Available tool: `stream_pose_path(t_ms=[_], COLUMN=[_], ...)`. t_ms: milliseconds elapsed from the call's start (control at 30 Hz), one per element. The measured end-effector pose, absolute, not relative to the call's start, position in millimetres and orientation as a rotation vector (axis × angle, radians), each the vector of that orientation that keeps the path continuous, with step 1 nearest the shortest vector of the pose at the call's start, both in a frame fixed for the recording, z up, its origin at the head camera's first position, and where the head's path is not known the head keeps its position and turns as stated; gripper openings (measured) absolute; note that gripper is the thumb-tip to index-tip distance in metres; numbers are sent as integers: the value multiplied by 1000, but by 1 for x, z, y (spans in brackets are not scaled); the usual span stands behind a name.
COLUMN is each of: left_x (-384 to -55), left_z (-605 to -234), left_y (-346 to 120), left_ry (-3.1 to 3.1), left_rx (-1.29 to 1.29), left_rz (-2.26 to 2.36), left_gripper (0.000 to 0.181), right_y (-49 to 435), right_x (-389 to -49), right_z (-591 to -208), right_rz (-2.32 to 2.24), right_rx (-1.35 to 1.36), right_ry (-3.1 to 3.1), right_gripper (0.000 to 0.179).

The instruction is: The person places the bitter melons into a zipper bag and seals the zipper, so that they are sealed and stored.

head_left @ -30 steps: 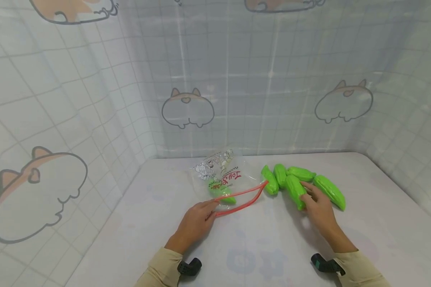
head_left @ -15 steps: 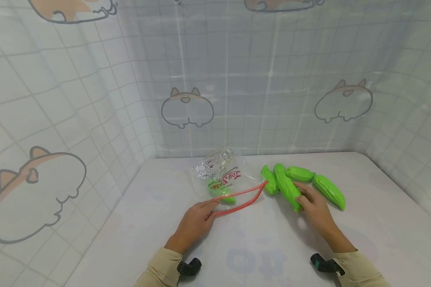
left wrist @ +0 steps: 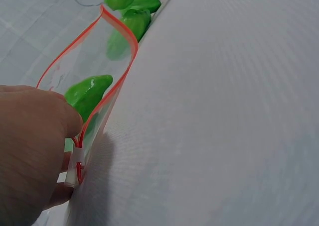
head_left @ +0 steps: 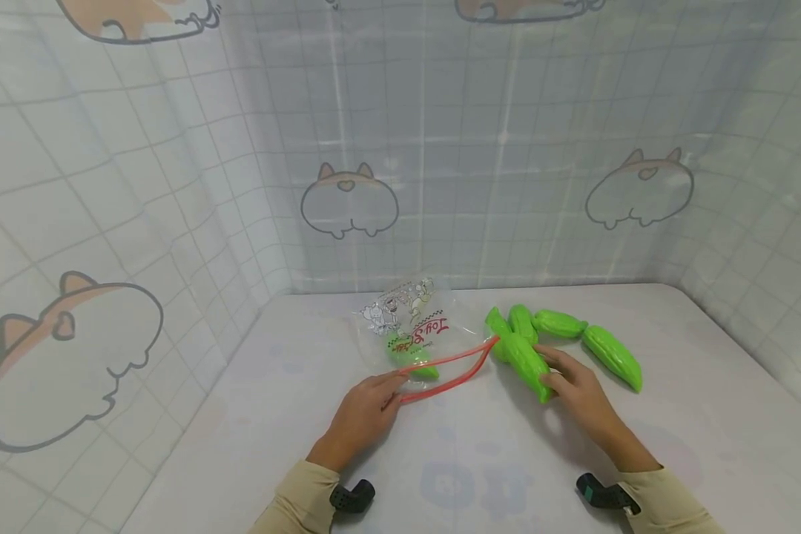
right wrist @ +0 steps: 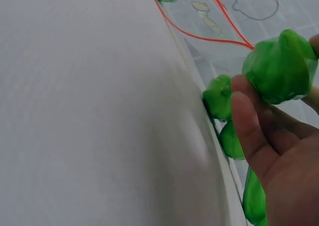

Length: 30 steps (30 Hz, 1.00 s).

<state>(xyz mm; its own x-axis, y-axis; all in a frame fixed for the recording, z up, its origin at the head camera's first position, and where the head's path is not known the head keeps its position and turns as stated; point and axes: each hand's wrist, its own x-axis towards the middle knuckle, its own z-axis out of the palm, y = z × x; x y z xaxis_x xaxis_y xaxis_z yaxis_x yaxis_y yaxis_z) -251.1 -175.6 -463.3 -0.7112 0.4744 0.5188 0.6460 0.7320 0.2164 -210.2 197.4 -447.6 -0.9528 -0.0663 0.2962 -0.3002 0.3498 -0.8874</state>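
My left hand (head_left: 360,415) pinches the near corner of a clear zip bag (head_left: 430,328) with a red zip edge and printed cartoon figures. Its mouth gapes open to the right. A white slider (left wrist: 75,166) shows by the fingers in the left wrist view. Inside the bag lies one bright green toy bitter melon (left wrist: 89,94). My right hand (head_left: 577,389) holds another toy bitter melon (head_left: 526,365) between thumb and fingers, raised off the table in the right wrist view (right wrist: 281,66). Its far end overlaps a melon lying by the bag's right corner.
Several more green melons lie at the back right: one beside the bag (head_left: 498,320), one next to it (head_left: 522,322), one crosswise (head_left: 559,324) and one farther right (head_left: 612,357). White patterned sheets (head_left: 434,185) wall the table (head_left: 280,415) at the back and sides.
My right hand has carried the held melon leftward, from over the right-hand melons toward the bag's mouth. The left hand and bag have kept their place.
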Motion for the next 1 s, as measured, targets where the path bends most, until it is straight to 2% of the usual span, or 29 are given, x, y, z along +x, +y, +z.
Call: stream_pose_path(t_ms=[233, 600, 1000], left_x=[-252, -251, -252], left_z=[-461, -460, -462], left_y=[-176, -175, -176], left_ry=[-2485, -2498, -2517], left_rx=[-873, -878, -864], left_rz=[-561, -569, -544], left_gripper=[34, 35, 35], right_y=[197, 199, 205], right_x=[-213, -212, -212], right_z=[-451, -448, -447], right_rz=[1722, 1824, 1878], right_rx=[454, 474, 500], right_ry=[-2380, -2391, -2311], right_gripper=[52, 55, 45])
